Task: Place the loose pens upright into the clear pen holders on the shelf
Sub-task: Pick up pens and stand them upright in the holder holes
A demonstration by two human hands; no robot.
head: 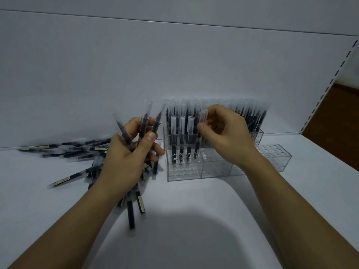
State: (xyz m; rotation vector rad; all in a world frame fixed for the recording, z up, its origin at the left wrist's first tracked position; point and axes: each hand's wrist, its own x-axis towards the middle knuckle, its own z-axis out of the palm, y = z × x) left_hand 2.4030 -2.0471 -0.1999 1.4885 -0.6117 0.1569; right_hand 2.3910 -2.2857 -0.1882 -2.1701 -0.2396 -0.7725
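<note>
No legible text anywhere. The slim black pens with clear plastic caps (77, 150) carry small beige paper label strips (140, 204) on their barrels, visible just below the left hand (126, 158) grip and on the pile left of it. Print too small and blurred to read.

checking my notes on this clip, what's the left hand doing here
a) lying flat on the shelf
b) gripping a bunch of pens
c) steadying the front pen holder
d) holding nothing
b: the left hand has fingers and thumb curled round a bunch of pens, while the right hand pinches a single pen at the front pen holder.
</note>
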